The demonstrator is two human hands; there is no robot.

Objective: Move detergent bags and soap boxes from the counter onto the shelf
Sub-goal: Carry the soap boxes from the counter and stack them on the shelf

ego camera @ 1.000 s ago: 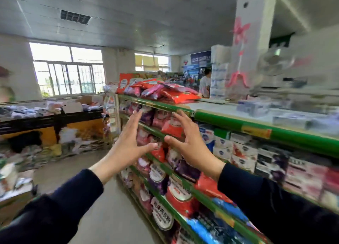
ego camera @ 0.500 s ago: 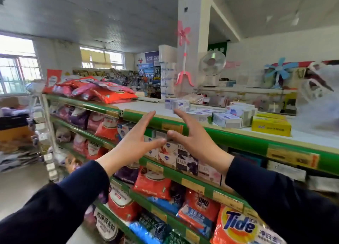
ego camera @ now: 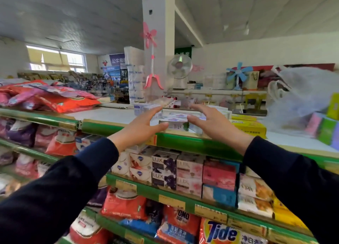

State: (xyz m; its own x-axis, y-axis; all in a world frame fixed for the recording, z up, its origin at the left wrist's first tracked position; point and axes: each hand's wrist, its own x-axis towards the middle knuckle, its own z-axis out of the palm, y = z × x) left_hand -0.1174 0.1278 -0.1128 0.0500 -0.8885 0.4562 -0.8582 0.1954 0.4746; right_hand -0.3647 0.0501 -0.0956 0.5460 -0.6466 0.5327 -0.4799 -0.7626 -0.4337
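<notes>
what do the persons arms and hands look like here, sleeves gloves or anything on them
Both arms wear long dark navy sleeves that end at the wrists. The left hand and right hand are bare: no gloves, rings or watch show.

Two bare hands, left hand [ego camera: 140, 127], right hand [ego camera: 213, 124], both forearms wore long dark navy sleeves [ego camera: 60, 192], cuffs plain, unmarked.

Hands up at the soap boxes now

Left hand [ego camera: 141, 126] and right hand [ego camera: 212, 124] went from mid-frame, thumbs nearly touching, to flanking the soap boxes [ego camera: 174, 121].
</notes>
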